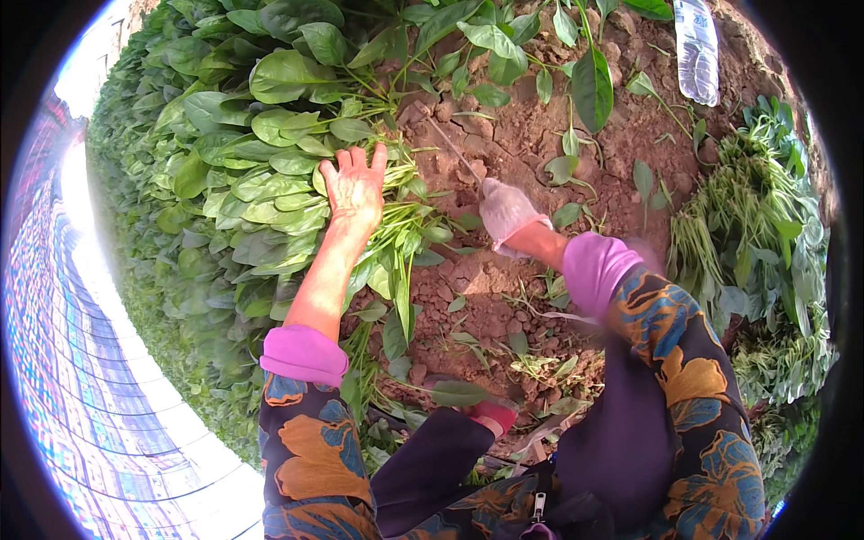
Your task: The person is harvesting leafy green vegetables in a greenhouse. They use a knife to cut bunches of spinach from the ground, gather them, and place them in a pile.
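My bare left hand [356, 181] lies over leafy green spinach plants [283, 182], back up and fingers spread. Its fingertips touch the stems near their bases, where the leafy bed meets bare soil. My right hand [511, 214], in a pale knit glove, is closed on the near end of a hand tool with a thin metal shaft [453, 150]. The shaft slants up and left. Its far end is at the soil beside the plant bases, a short way right of my left hand. The tool's handle is hidden in the glove.
Cut spinach bunches [736, 216] lie piled at the right. A clear plastic bottle [696, 57] rests on the soil at upper right. Loose leaves are scattered over the cracked brown soil [499, 280]. My foot in a red shoe [496, 413] is below. Patterned sheeting [88, 378] curves along the left.
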### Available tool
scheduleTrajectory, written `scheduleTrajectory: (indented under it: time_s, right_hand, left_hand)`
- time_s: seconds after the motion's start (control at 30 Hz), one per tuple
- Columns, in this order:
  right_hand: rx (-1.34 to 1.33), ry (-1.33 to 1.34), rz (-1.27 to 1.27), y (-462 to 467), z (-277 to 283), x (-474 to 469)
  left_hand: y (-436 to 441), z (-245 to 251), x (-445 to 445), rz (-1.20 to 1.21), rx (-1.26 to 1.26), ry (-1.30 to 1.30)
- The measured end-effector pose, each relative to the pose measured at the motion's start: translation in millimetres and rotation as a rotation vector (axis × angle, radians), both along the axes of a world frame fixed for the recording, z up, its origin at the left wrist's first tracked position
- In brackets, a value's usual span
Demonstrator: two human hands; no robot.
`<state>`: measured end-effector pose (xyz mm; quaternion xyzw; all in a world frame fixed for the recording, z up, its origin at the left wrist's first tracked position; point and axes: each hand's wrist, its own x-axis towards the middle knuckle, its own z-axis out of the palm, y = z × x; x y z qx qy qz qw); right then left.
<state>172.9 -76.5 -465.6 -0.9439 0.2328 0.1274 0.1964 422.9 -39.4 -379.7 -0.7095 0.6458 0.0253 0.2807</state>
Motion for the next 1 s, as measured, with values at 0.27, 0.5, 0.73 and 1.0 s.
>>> scheduleTrajectory:
  time_s: [0.27, 0.5, 0.73, 1.0]
  right_hand:
    - [-0.014, -0.093, -0.064, 6.9, 1.3, -3.2]
    - [0.436, -0.074, -0.438, 4.2, 20.1, -25.2]
    - [0.156, 0.072, -0.054, -13.0, 10.5, 1.6]
    - [-0.062, -0.023, 0.072, 13.0, -11.8, -2.5]
  left_hand:
    - [-1.2, -4.7, 1.3, -0.039, -0.006, -0.086]
    - [4.8, 0.6, 3.2, 0.037, -0.007, -0.038]
    - [4.3, 6.5, 0.9, 0.074, 0.03, 0.0]
    - [-10.1, 3.3, 1.0, 0.103, 0.025, 0.011]
